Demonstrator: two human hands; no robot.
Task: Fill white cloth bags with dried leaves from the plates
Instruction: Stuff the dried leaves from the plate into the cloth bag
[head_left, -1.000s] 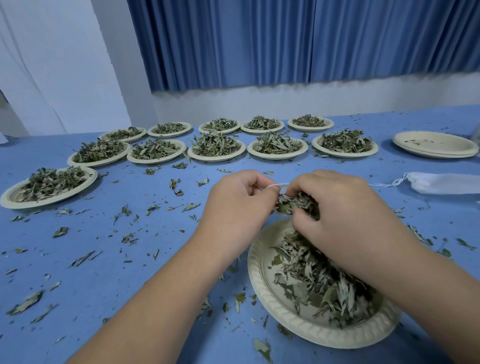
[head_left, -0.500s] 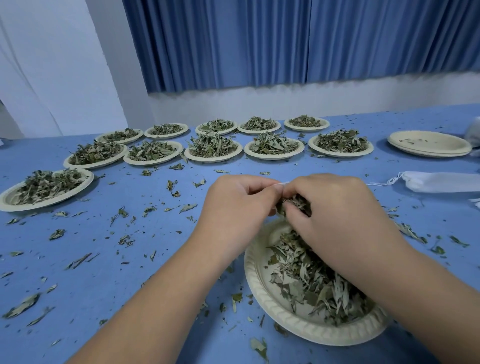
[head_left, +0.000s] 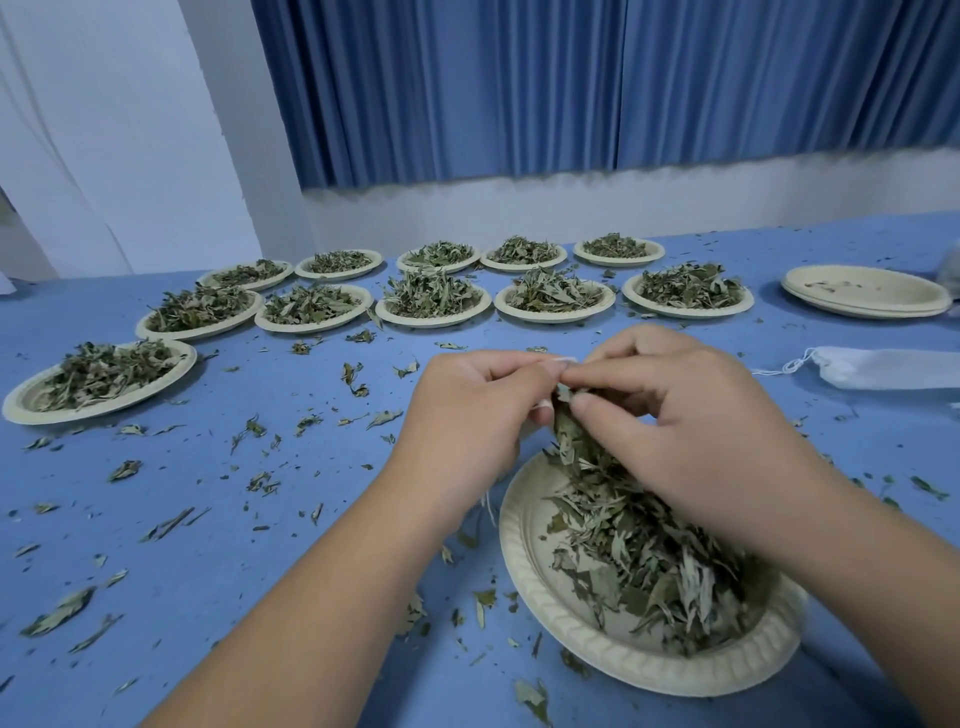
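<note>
Just above the near paper plate (head_left: 524, 561), a person's two hands meet over a heap of dried leaves (head_left: 639, 545). The left hand (head_left: 467, 415), fingers curled, pinches a strip of white that shows between the two hands, the rim of a white cloth bag (head_left: 563, 359). The rest of the bag is hidden behind the knuckles. The right hand (head_left: 691, 415) is closed on a clump of the leaves, thumb pressed against it, right at the bag's rim. The clump trails down to the heap on the plate below. The plate sits on the blue table (head_left: 208, 597) at the near right, partly under the right forearm.

Well beyond the hands, eleven more plates of leaves (head_left: 434, 320) stand on the table: two rows of five across the far side and one plate apart at the far left. To the right of them, a stack of empty plates (head_left: 862, 291) holds only a few crumbs. Nearer, at the right edge of the view, a second bag (head_left: 883, 369) lies flat on the table with its drawstring trailing to the left. Loose leaf scraps (head_left: 249, 428) are scattered over the table top, thickest to the left of the hands and around the near plate. A blue curtain (head_left: 571, 88) hangs behind the table above a pale wall.
</note>
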